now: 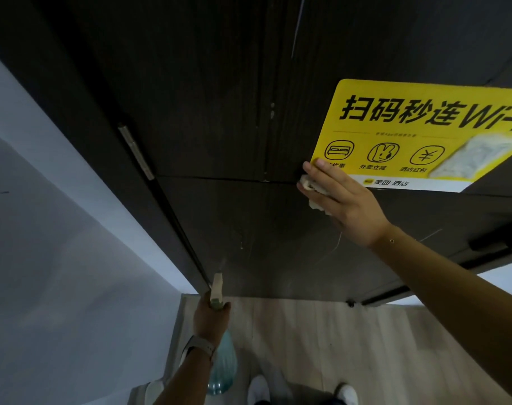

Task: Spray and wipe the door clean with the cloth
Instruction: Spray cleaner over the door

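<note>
1. The door (225,118) fills the upper middle of the frame, a dark wood-grain panel with a horizontal seam running across it about mid-height in the picture
2. The right hand (345,200) lies flat against the door at centre right, its grip not clenched: the fingers are nearly straight and press the cloth (314,190) onto the panel, just at the lower left corner of the yellow sticker (418,133)
3. Only pale edges of the cloth peek out from under the palm and fingers; the rest is hidden
4. The left hand (212,314) is low in the frame, bottom centre, its grip wrapped round the neck of the spray bottle (221,358), with the nozzle pointing up at the lowest strip of door near the hinge edge
5. A faint mist seems to hang just above the nozzle, so I judge that the spraying is happening now
6. The relation that matters: the wetted patch lies down and to the left of the cloth hand, well apart from it, across the seam
7. The cloth hand is the one that must travel; I reckon its next sweep runs diagonally down-left toward the bottle, away from the sticker
</note>
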Tool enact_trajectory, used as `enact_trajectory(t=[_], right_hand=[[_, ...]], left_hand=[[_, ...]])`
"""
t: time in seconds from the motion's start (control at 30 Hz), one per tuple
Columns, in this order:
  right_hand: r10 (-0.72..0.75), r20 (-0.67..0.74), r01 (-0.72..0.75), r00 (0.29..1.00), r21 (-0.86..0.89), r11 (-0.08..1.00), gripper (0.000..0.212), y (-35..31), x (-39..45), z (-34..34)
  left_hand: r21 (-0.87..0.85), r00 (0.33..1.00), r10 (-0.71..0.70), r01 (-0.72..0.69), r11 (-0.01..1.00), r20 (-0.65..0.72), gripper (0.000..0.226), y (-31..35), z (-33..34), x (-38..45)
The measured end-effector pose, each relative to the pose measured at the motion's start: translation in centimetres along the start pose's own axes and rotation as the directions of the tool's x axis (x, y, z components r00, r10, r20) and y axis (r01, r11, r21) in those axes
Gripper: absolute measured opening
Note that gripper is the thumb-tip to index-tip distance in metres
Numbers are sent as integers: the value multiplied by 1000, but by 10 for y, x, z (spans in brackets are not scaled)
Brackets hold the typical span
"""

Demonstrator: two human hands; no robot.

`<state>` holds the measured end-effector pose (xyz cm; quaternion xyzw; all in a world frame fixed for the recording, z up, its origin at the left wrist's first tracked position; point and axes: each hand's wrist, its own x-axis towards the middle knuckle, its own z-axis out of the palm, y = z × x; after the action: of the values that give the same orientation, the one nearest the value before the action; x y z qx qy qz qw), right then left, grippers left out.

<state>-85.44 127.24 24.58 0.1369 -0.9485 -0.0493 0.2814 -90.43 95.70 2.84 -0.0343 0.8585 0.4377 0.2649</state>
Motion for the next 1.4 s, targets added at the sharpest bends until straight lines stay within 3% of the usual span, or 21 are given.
enact_trajectory(t=[0.17, 0.33, 0.5, 0.7, 0.8, 0.93, 1.1, 1.27, 1.4], right_hand=[[12, 17, -12, 1000, 7, 1000, 51, -1, 0, 0], [-2, 43, 1, 999, 36, 999, 51, -1, 1, -7], [-35, 77, 32, 996, 51, 998, 52, 7, -15, -28], [-4, 82, 2, 997, 32, 999, 38, 41, -65, -60], [41, 82, -43, 996, 13, 999, 49, 61, -84, -70], [3, 74, -4, 997, 22, 1000, 48, 75, -89, -71], [-2, 45, 1, 999, 30, 1000, 55, 76, -89, -64], [-21, 34, 21, 999, 11, 1000, 56, 77, -89, -62], [-6, 30, 5, 1000, 11, 1000, 54, 76, -88, -62]], left_hand=[[2, 998, -67, 67, 998, 19, 13, -4, 0, -6], [15, 999, -29, 29, 999, 14, 26, -11, 9, -9], [-46, 994, 97, -95, 994, 41, 41, 8, 29, -33], [-207, 965, 260, -260, 943, -27, 49, 58, 72, -70], [-254, 971, 238, -230, 939, 0, 43, 81, 94, -80], [-242, 973, 226, -207, 948, 50, 36, 111, 120, -91], [-105, 963, 262, -254, 962, 65, 23, 130, 141, -97], [-5, 974, 219, -219, 976, 51, 24, 129, 149, -96], [-42, 987, 143, -140, 989, 78, 28, 117, 151, -90]])
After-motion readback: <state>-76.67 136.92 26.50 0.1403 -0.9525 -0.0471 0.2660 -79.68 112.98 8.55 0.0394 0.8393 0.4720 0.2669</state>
